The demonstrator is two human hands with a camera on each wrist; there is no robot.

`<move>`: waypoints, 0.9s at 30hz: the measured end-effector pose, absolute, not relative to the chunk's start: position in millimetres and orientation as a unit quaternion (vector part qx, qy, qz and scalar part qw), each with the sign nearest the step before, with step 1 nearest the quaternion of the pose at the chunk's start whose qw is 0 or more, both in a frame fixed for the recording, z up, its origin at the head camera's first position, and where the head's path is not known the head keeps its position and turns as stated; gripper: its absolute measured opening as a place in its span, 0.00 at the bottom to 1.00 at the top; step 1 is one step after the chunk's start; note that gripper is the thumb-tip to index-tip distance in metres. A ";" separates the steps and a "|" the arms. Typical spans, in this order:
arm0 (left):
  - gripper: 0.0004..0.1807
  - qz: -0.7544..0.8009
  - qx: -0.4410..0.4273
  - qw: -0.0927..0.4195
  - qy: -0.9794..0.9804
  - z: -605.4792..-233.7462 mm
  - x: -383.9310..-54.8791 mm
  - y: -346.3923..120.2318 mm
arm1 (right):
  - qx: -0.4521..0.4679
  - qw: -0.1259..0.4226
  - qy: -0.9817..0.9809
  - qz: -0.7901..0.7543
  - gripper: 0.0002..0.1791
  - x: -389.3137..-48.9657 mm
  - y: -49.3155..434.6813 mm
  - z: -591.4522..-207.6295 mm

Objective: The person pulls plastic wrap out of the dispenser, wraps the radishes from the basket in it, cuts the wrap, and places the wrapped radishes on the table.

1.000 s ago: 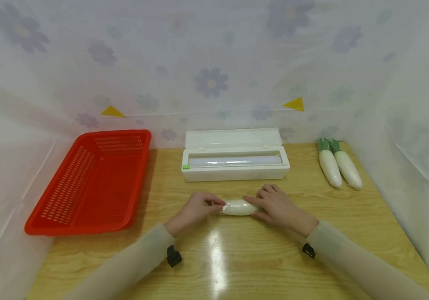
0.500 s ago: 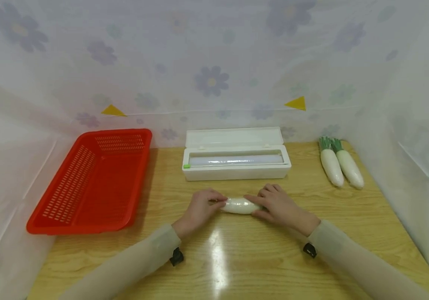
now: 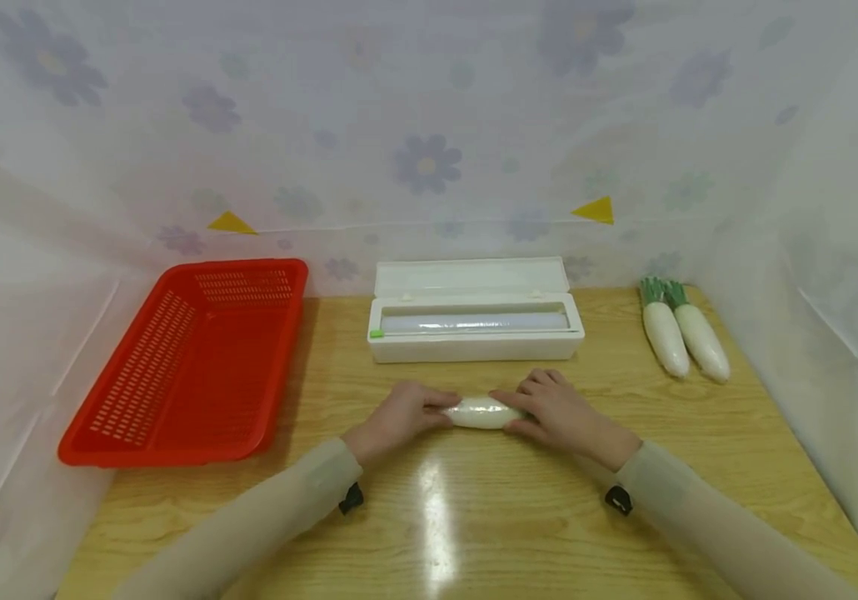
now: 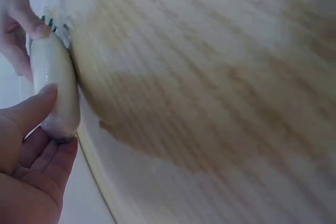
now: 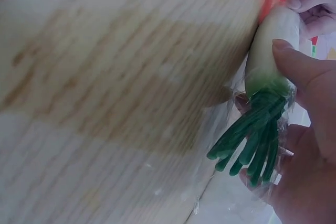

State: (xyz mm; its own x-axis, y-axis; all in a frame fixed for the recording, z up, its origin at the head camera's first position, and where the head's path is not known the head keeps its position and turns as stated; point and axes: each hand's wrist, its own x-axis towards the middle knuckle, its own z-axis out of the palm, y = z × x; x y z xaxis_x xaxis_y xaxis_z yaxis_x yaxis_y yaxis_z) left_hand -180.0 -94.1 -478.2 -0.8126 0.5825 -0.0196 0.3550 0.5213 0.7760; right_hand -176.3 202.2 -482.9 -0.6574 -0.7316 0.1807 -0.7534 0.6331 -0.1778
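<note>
A white radish with green leaf stalks lies crosswise at the table's middle, wrapped in clear film. Loose film sticks out around the stalks in the right wrist view. My left hand grips the radish's tip end, thumb on top and fingertips tucked at the end. At the leafy end, my right hand holds the radish with its thumb along the side. The stalks are hidden under that hand in the head view. Just beyond stands a white cling film box, lid raised, with a film roll inside.
A red plastic basket stands at the left. Two more white radishes with green tops lie side by side at the back right. A flowered white curtain hangs behind the wooden table.
My left hand's fingers have shifted at the radish's tip, closing the gap between thumb and forefinger. My right hand and the radish stay nearly in place.
</note>
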 end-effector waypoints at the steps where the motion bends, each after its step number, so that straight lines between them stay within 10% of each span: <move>1: 0.20 0.404 0.277 0.137 0.861 -479.2 -180.2 -94.1 | 0.410 0.040 -0.904 0.118 0.29 -176.2 202.3 -482.0; 16: 0.23 0.339 0.336 0.134 0.868 -485.8 -181.4 -101.5 | 0.357 -0.012 -0.923 0.139 0.33 -172.8 218.3 -472.8; 27: 0.21 0.333 0.328 0.119 0.876 -478.8 -177.7 -120.8 | 0.348 0.030 -0.908 0.233 0.17 -177.8 253.4 -473.5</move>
